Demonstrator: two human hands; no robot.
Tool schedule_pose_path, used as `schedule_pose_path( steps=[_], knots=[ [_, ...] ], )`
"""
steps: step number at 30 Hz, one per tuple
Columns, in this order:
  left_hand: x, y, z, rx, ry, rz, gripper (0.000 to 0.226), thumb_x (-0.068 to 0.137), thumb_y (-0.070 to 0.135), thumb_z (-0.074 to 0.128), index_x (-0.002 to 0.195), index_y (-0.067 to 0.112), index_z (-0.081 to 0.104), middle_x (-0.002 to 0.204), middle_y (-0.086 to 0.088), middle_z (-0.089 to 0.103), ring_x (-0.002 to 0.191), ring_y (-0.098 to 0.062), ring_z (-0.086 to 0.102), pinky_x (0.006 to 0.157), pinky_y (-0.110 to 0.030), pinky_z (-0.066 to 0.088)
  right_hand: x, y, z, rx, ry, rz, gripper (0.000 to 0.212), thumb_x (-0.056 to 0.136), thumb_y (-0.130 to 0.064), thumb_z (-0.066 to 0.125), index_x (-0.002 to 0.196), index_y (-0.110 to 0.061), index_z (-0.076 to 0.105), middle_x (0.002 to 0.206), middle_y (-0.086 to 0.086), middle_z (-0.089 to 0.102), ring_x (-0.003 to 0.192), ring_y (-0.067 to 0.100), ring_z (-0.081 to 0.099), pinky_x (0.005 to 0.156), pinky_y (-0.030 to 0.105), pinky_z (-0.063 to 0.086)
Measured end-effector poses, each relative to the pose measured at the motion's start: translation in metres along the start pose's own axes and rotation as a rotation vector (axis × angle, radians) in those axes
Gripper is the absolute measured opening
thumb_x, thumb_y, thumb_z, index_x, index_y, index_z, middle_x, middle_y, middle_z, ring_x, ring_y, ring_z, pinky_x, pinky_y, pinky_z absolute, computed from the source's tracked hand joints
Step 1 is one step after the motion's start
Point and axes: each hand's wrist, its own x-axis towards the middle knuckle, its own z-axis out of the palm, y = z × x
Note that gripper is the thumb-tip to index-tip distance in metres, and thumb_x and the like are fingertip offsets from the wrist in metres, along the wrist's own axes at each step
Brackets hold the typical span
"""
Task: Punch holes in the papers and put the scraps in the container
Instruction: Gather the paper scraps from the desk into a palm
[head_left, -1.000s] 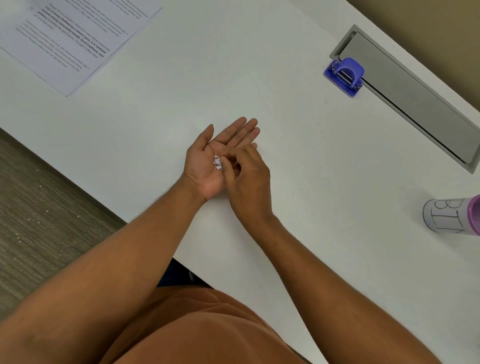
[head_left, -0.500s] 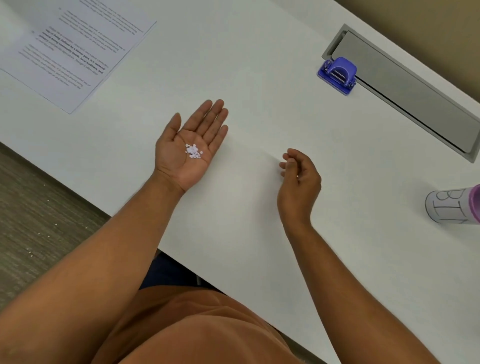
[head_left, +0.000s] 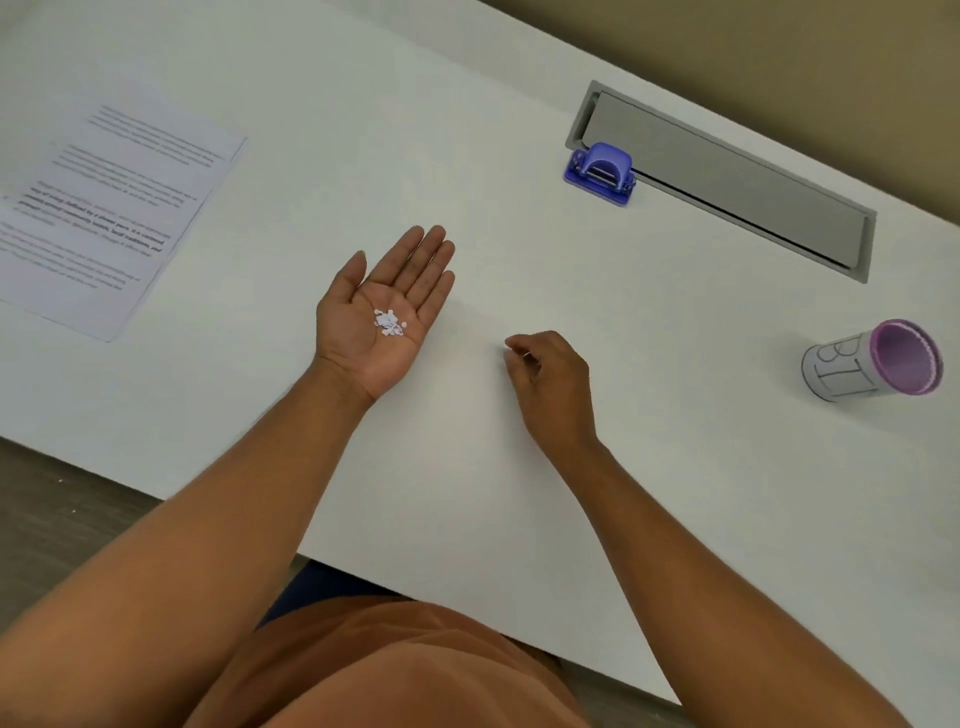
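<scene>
I read "BI" on the purple-rimmed container (head_left: 872, 364), far right on the white table (head_left: 467, 156). Left hand (head_left: 382, 317) flat open, palm cupping scraps (head_left: 389, 323); right hand (head_left: 553, 384) fingertips pinched, contents unclear. Papers (head_left: 104, 208) far left, text unreadable.

Two hands were seen: the left hand (head_left: 383, 318) and the right hand (head_left: 551, 385). One hole punch (head_left: 601, 173), one container (head_left: 872, 361) and one grey hatch (head_left: 727, 179) were counted on one table (head_left: 519, 291). At least two papers (head_left: 98, 208) were stacked. A small pile of scraps (head_left: 389, 322), too small to be counted, was seen.
</scene>
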Motion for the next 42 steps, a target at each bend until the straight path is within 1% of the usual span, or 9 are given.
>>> schedule_pose_path(
  steps=[3,8,17,25,31,35,38,40,42],
  knots=[
    [0.004,0.003,0.0,0.045,-0.021,-0.045,0.058,0.114,0.037,0.03,0.156,0.0,0.044,0.159,-0.02,0.051,0.148,-0.034,0.05,0.125,-0.047,0.037,0.007,0.0,0.007,-0.142,-0.083,-0.075,0.017,0.103,-0.014,0.063,0.112,-0.007,0.076,0.103,0.006,0.071,0.096,0.022,0.066,0.09,0.039,0.055],
    [0.008,0.006,-0.01,0.044,-0.03,-0.098,0.059,0.114,0.037,0.029,0.157,0.001,0.044,0.16,-0.02,0.051,0.149,-0.034,0.05,0.126,-0.047,0.037,0.015,-0.001,0.014,-0.254,-0.133,-0.097,0.021,0.105,-0.017,0.06,0.113,-0.006,0.076,0.103,0.01,0.068,0.099,0.027,0.063,0.089,0.034,0.049],
    [0.014,0.011,-0.022,0.047,-0.045,-0.143,0.058,0.114,0.038,0.029,0.154,0.001,0.047,0.159,-0.019,0.051,0.148,-0.033,0.05,0.126,-0.047,0.037,0.013,-0.003,0.029,-0.381,-0.028,-0.152,0.018,0.102,-0.011,0.063,0.099,0.001,0.076,0.092,0.014,0.069,0.087,0.034,0.062,0.074,0.049,0.054],
    [0.022,0.02,-0.023,0.032,-0.063,-0.155,0.058,0.114,0.037,0.029,0.153,-0.001,0.05,0.161,-0.02,0.049,0.15,-0.034,0.048,0.125,-0.048,0.038,0.015,0.004,0.039,-0.525,0.036,-0.235,0.008,0.095,0.001,0.067,0.09,-0.006,0.067,0.086,0.009,0.063,0.077,0.029,0.057,0.063,0.042,0.049],
    [0.023,0.021,-0.022,0.029,-0.057,-0.159,0.057,0.114,0.037,0.029,0.152,0.0,0.05,0.16,-0.019,0.05,0.15,-0.034,0.049,0.126,-0.047,0.037,0.018,0.0,0.044,-0.627,-0.015,-0.204,0.016,0.095,0.007,0.053,0.092,-0.004,0.062,0.088,0.011,0.059,0.079,0.03,0.054,0.066,0.043,0.047],
    [0.021,0.019,-0.02,0.028,-0.058,-0.174,0.058,0.114,0.037,0.029,0.15,-0.001,0.053,0.161,-0.019,0.049,0.15,-0.034,0.048,0.126,-0.047,0.037,0.015,-0.005,0.036,-0.163,0.006,0.132,0.02,0.098,0.004,0.045,0.089,-0.009,0.057,0.092,0.003,0.059,0.084,0.021,0.053,0.075,0.031,0.043],
    [0.019,0.019,-0.021,0.02,-0.061,-0.183,0.058,0.114,0.037,0.03,0.149,-0.001,0.055,0.161,-0.02,0.049,0.151,-0.034,0.047,0.126,-0.048,0.037,0.012,-0.012,0.023,0.394,0.043,0.551,0.021,0.108,-0.017,0.049,0.089,-0.019,0.06,0.08,-0.008,0.056,0.07,0.008,0.049,0.065,0.019,0.041],
    [0.018,0.017,-0.021,0.015,-0.052,-0.191,0.057,0.114,0.037,0.03,0.149,-0.001,0.055,0.161,-0.02,0.049,0.15,-0.034,0.047,0.125,-0.048,0.037,0.007,-0.014,0.012,0.881,0.002,0.727,0.02,0.108,-0.017,0.052,0.091,-0.019,0.062,0.079,-0.005,0.056,0.068,0.01,0.048,0.057,0.022,0.039],
    [0.017,0.013,-0.02,0.013,-0.051,-0.206,0.057,0.114,0.037,0.03,0.15,-0.001,0.054,0.161,-0.019,0.049,0.15,-0.034,0.048,0.125,-0.048,0.038,0.001,-0.014,0.001,1.248,-0.053,0.783,0.014,0.107,-0.014,0.054,0.094,-0.017,0.06,0.083,-0.003,0.056,0.069,0.011,0.05,0.057,0.025,0.036]
  ],
)
